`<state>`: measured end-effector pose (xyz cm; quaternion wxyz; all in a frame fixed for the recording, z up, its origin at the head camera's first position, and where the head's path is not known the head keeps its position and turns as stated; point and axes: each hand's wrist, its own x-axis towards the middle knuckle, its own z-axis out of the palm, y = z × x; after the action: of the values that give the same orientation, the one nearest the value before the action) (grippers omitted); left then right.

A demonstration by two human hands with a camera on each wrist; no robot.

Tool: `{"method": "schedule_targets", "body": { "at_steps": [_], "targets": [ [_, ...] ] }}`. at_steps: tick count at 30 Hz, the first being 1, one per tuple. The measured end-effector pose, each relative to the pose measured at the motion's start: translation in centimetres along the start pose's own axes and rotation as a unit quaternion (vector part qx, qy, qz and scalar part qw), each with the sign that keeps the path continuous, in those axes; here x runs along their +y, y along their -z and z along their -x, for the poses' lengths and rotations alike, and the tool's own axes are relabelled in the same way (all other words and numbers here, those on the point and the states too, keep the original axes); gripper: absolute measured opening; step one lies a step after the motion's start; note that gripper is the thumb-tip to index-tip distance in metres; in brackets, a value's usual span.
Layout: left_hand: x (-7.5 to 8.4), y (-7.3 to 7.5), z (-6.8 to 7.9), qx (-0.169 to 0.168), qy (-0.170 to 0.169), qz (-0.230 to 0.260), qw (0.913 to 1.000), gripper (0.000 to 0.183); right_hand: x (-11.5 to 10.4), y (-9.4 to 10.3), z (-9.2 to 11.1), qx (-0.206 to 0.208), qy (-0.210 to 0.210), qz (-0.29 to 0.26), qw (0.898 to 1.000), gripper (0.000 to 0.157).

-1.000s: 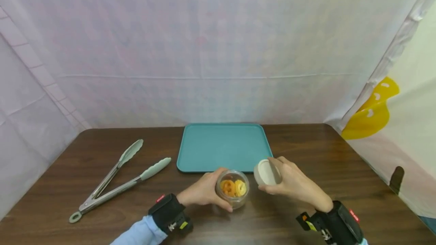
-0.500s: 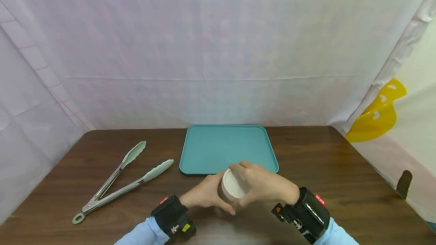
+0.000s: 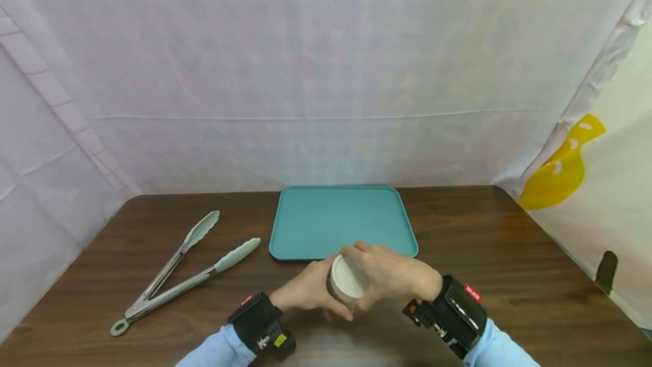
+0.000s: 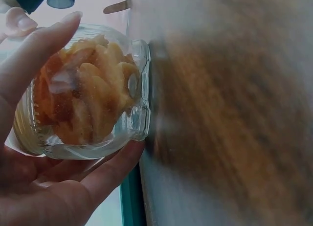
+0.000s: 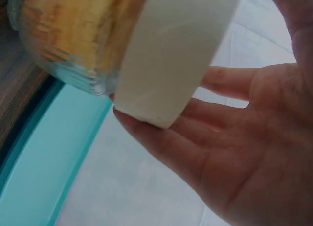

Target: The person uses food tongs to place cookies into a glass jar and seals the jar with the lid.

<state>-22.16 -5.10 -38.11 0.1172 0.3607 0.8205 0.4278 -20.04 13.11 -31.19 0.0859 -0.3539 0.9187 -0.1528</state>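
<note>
A clear glass jar with orange and yellow ring-shaped pieces inside stands on the table, best seen in the left wrist view. My left hand grips the jar round its side, thumb and fingers on opposite walls. On the jar's mouth sits a white lid. My right hand holds that lid by its rim, with fingers and thumb curled about it. In the right wrist view the lid covers the top of the jar. From the head view the jar itself is hidden under lid and hands.
A teal tray lies flat just behind the hands. To the left, spread metal tongs with pale green tips rest on the wooden table. A whitish curtain hangs behind the table.
My right hand has carried the white lid leftward from beside the jar onto its mouth, covering the ring-shaped pieces. In the last half second hardly anything moved. My left hand has stayed on the jar.
</note>
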Motion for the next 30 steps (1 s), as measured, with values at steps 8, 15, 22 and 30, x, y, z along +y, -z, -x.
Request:
{"method": "schedule_targets", "body": {
  "at_steps": [8,15,22,30],
  "targets": [
    [0.0,0.0,-0.1,0.008,0.005,-0.006,0.9999,0.094,-0.2,-0.9,0.0,0.092,0.014,0.063,0.994,0.071],
    [0.1,0.1,0.1,0.009,0.003,-0.011,0.9999,0.095,-1.4,-2.5,0.0,0.218,-0.040,0.134,0.966,0.067],
    [0.0,0.1,0.1,0.013,0.006,-0.002,0.9999,0.092,-2.9,-3.9,-0.3,0.320,-0.119,0.157,0.927,0.068],
    [0.0,0.0,0.1,-0.002,0.006,0.010,0.9999,0.092,-2.2,-2.6,0.8,0.200,-0.111,0.045,0.972,0.092]
  ]
}}
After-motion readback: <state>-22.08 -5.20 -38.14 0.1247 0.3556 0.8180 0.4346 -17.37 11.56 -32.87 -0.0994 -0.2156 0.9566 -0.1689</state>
